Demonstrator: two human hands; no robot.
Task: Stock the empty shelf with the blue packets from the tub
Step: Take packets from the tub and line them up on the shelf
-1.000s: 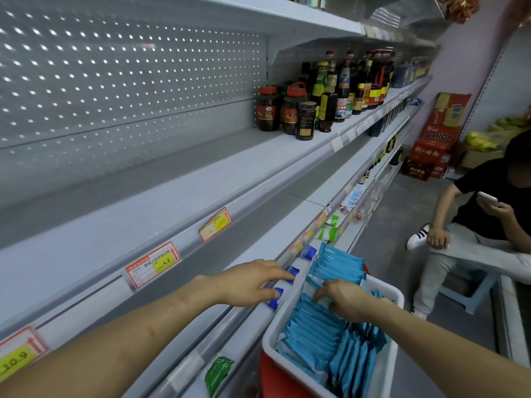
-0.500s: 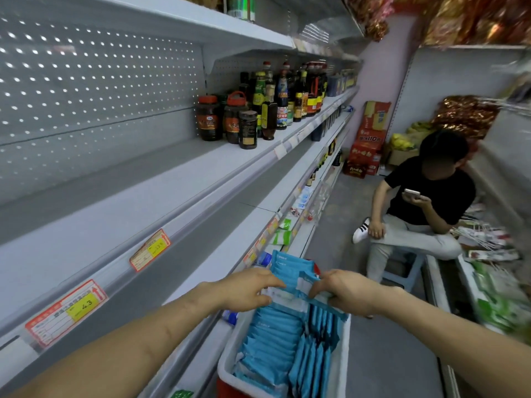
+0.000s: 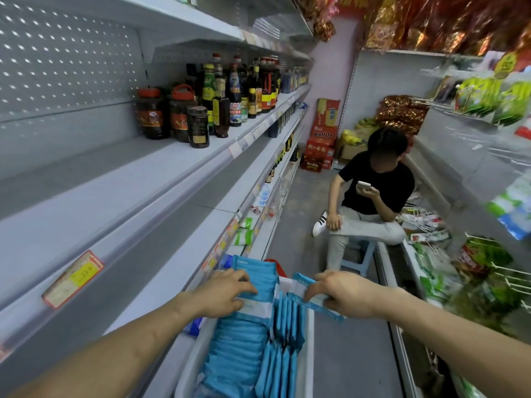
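A white tub (image 3: 309, 354) at the bottom centre holds several blue packets (image 3: 238, 351), some flat, some on edge. My left hand (image 3: 222, 293) grips a stack of blue packets (image 3: 258, 278) lifted above the tub's far left end. My right hand (image 3: 343, 293) pinches a separate blue packet (image 3: 321, 308) over the tub's right rim. The empty grey shelf (image 3: 94, 202) runs along the left, with a second bare shelf (image 3: 184, 254) below it beside the tub.
Dark sauce jars and bottles (image 3: 198, 116) stand further along the upper shelf. A person in a black shirt (image 3: 373, 191) sits on a stool in the aisle ahead. Racks of green snack bags (image 3: 477, 271) line the right side. Red cartons (image 3: 320, 142) are stacked at the far end.
The view has swung right along the aisle. My hands have pulled apart: the left now holds a stack of packets, the right has drawn a single packet out to the tub's right rim.
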